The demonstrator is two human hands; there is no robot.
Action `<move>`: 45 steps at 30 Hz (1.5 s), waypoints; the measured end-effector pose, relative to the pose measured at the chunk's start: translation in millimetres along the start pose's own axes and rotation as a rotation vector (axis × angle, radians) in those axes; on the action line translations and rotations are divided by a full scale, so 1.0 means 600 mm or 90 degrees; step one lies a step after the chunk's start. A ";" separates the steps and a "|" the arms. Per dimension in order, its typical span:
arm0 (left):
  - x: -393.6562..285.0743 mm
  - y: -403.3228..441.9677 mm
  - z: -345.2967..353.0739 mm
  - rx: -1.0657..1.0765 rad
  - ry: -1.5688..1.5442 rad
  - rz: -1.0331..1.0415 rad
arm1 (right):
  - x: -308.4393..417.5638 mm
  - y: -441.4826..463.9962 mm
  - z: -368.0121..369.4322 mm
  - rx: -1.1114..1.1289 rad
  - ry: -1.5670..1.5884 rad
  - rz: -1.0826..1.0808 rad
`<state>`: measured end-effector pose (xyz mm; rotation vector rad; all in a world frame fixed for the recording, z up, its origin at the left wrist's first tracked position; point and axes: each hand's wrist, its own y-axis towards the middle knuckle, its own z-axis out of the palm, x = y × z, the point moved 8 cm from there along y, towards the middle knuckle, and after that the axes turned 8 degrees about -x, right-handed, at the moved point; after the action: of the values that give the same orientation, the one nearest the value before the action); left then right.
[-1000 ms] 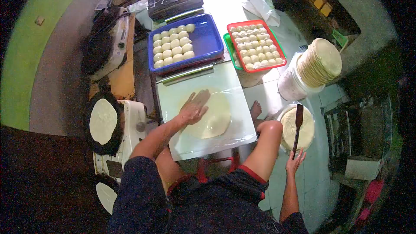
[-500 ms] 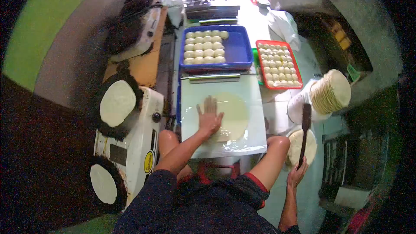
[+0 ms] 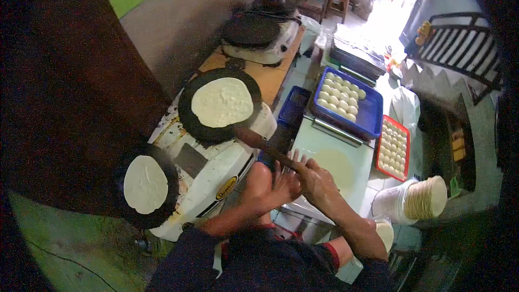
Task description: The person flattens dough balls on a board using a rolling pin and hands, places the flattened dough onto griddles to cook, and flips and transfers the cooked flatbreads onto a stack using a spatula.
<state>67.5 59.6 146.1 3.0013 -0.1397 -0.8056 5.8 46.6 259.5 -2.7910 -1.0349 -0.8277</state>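
At the lower-R rim of the far pan [image 3: 205,132], you've got the blade of the dark spatula [image 3: 270,150] angled up & L, nr the edge of the far dough round [image 3: 223,103]; can't tell if blade touches dough or only overlaps it from this view. That round lies flat in the pan, pale w/ small bumps. Your R hand [image 3: 318,183] has its fingers curled round the handle, firm grip. Your L hand [image 3: 285,188] is just beside it, fingers loosely spread, no grip showing; can't tell if it touches the handle.

Pan sits on the white stove [image 3: 219,167], w/ a near pan [image 3: 171,194] on the same stove holding a 2nd, smoother dough round [image 3: 145,185].

R of your hands is the white desk [image 3: 311,135], w/ a thin dough sheet [image 3: 338,168] spread on it, partly behind your R hand. Past that, a blue tray [image 3: 373,111] w/ rows of dough balls [image 3: 340,96], R end bare. Red tray [image 3: 407,146] is to its R, full of balls too. Nearer you on the R, a white tub [image 3: 390,204] w/ a tilted stack of flat rounds [image 3: 427,199].
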 end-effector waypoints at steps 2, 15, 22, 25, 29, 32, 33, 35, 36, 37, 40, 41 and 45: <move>0.043 -0.028 -0.038 -0.019 -0.051 -0.069 | -0.013 0.037 0.026 0.037 -0.042 0.037; 0.207 -0.106 0.084 -0.249 -0.058 -0.038 | 0.065 0.377 0.189 -0.011 0.292 -0.064; 0.188 -0.036 -0.195 0.019 -0.229 -0.016 | 0.043 0.286 0.205 -0.002 -0.006 -0.130; 0.233 0.012 -0.299 -0.076 -0.285 -0.044 | -0.001 0.200 0.157 -0.003 -0.015 -0.174; 0.389 0.135 -0.359 -0.269 0.012 0.052 | -0.081 0.122 0.050 0.026 0.014 -0.101; 0.510 0.204 -0.282 -0.047 0.335 0.041 | -0.134 0.102 -0.013 0.010 -0.018 -0.017; 0.531 0.214 -0.273 -0.032 0.342 -0.030 | -0.144 0.100 -0.028 -0.004 -0.038 0.008; 0.568 0.228 -0.249 0.001 0.353 -0.170 | -0.154 0.091 -0.033 -0.022 -0.042 0.042; 0.593 0.246 -0.250 -0.116 0.413 -0.202 | -0.155 0.087 -0.032 -0.030 -0.042 0.058; 0.605 0.261 -0.253 -0.063 0.387 -0.304 | -0.145 0.082 -0.029 -0.040 -0.027 0.034; 0.634 0.284 -0.249 0.011 0.360 -0.476 | -0.116 0.061 -0.009 -0.043 -0.051 0.058; 0.647 0.289 -0.238 0.006 0.362 -0.440 | -0.107 0.047 -0.002 -0.061 -0.053 0.007; 0.627 0.252 -0.239 0.072 0.340 -0.329 | -0.063 0.010 0.034 -0.044 -0.060 0.065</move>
<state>451.9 -125.5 90.6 3.2642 0.6388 0.0323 -4.8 24.0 224.1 -2.9384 -0.8840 -0.7404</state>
